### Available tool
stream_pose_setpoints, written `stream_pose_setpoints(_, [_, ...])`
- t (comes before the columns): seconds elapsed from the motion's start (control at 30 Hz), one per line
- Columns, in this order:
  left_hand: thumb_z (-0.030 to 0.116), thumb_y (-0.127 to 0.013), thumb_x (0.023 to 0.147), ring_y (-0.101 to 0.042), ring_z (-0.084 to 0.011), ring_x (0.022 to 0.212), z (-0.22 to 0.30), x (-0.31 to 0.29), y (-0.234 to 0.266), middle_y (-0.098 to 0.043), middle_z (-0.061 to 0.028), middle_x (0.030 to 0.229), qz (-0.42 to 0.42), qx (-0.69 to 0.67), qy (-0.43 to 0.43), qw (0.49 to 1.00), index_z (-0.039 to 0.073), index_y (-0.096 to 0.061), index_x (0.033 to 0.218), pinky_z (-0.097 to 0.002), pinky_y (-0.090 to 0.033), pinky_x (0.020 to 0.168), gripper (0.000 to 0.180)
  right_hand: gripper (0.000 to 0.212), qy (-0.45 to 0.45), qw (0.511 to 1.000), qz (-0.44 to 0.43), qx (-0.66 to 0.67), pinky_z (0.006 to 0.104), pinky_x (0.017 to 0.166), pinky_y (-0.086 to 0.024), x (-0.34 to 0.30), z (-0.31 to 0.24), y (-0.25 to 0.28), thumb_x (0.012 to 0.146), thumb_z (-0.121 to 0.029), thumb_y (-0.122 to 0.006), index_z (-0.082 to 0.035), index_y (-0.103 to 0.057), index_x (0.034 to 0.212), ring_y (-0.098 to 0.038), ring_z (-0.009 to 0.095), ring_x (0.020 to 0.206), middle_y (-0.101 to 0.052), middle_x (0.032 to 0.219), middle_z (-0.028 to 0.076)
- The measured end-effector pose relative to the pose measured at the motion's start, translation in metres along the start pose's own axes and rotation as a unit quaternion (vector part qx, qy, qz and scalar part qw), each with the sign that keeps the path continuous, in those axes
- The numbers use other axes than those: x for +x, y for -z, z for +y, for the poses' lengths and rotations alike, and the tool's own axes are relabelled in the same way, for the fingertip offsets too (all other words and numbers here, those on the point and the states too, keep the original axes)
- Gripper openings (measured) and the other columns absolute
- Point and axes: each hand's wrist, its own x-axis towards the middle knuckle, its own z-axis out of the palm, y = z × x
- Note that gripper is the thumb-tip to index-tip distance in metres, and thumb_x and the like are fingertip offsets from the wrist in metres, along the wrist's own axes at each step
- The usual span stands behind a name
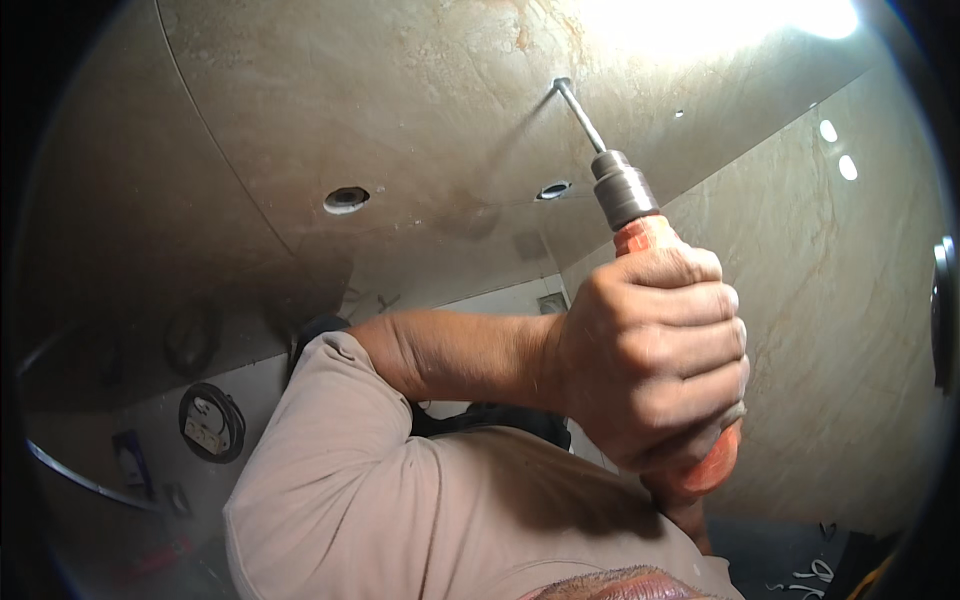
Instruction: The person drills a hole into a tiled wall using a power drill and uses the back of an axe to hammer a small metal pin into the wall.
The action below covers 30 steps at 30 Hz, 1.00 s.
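In my left hand (660, 350) is a red power drill (648, 232); the fingers are wrapped round its body just behind the metal chuck (625, 190). From the chuck a long thin drill bit (582, 118) runs up and to the left. Its tip sits in a small hole (561, 83) in the beige marble-patterned tile (430, 110). My left forearm (480, 355) crosses in from the left, with the elbow bent. Behind the drill's lower end a piece of my right forearm (690, 515) shows; the right hand is hidden there.
Two round openings, one at left (347, 200) and one nearer the middle (553, 190), pierce the tile. A second tiled wall (800, 330) meets it at right. A bright lamp (825, 15) glares at upper right. Lower left hangs a coiled black cable (236, 425) with a socket strip.
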Motion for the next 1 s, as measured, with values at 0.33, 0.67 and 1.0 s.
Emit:
stream_pose_setpoints(0.33, [0.029,-0.066,0.067,-0.067,-0.0257,0.069,-0.014,0.014,-0.004,-0.063,-0.0099,0.072,0.011,-0.013,0.007,1.000,0.003,-0.064,0.070,-0.0411,-0.056,0.075,0.026,0.021,-0.022,1.000,-0.014,0.009,0.0432,0.059,-0.053,0.012,-0.005,-0.002,0.089,-0.017,-0.077,-0.003,-0.068,0.102,-0.068,0.035,0.068,-0.068,0.084,0.015])
stream_pose_setpoints(0.67, [0.035,-0.068,0.056,-0.069,-0.0232,0.073,-0.026,0.020,-0.010,-0.065,-0.0070,0.072,0.016,0.004,-0.005,1.000,0.007,-0.067,0.069,-0.0406,-0.057,0.080,0.030,0.024,-0.028,0.999,-0.019,0.016,0.0425,0.060,-0.053,0.028,-0.001,-0.010,0.087,-0.018,-0.078,-0.003,-0.068,0.104,-0.068,0.034,0.069,-0.068,0.085,0.015])
stream_pose_setpoints(1.0, [0.044,-0.069,0.059,-0.068,-0.0235,0.073,-0.008,0.018,-0.007,-0.066,-0.0057,0.073,-0.038,0.043,-0.050,0.997,0.009,-0.068,0.069,-0.0420,-0.057,0.079,0.036,0.027,-0.027,0.999,-0.028,0.032,0.0418,0.061,-0.053,0.007,-0.005,0.010,0.086,-0.019,-0.079,-0.003,-0.067,0.105,-0.068,0.033,0.070,-0.068,0.087,0.014])
